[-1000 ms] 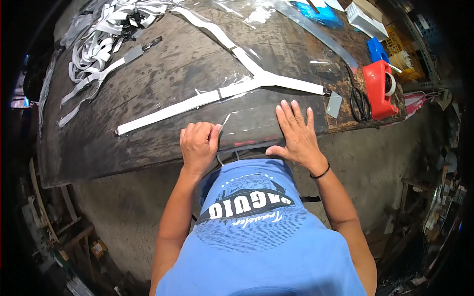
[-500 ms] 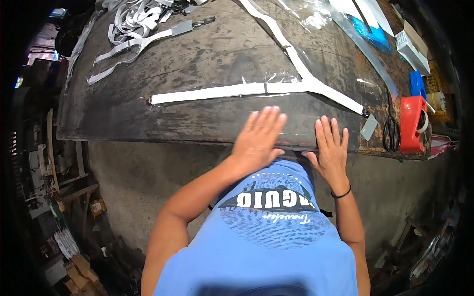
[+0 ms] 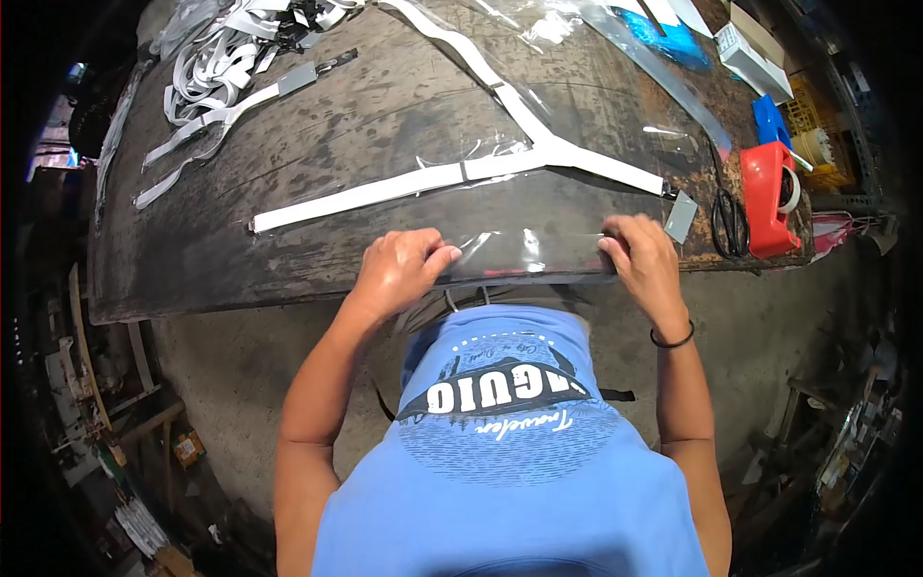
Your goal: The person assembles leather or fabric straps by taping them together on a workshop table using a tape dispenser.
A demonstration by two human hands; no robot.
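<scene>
At the near edge of the dark table, a clear plastic sheet (image 3: 531,252) stretches between my hands, glinting in the light. My left hand (image 3: 399,269) pinches its left end between thumb and fingers. On the opposite side, my right hand (image 3: 646,255) grips the other end with curled fingers. Just beyond the sheet lies a white Y-shaped strap (image 3: 548,152), flat, with thin clear plastic along part of it. A grey tag (image 3: 681,217) sits at the strap's right end, close to my right hand.
A red tape dispenser (image 3: 764,202) and black scissors (image 3: 730,221) are at the table's right. Tangled white straps (image 3: 207,82) pile up at the back left, with another strap bearing a grey tag (image 3: 298,77) nearby. Blue plastic (image 3: 663,38) and a white box (image 3: 755,62) stand back right.
Both hands lay flat with fingers extended before; now they have curled and grip the clear sheet. My left hand has moved left, farther from the right. The whole view has shifted slightly.
</scene>
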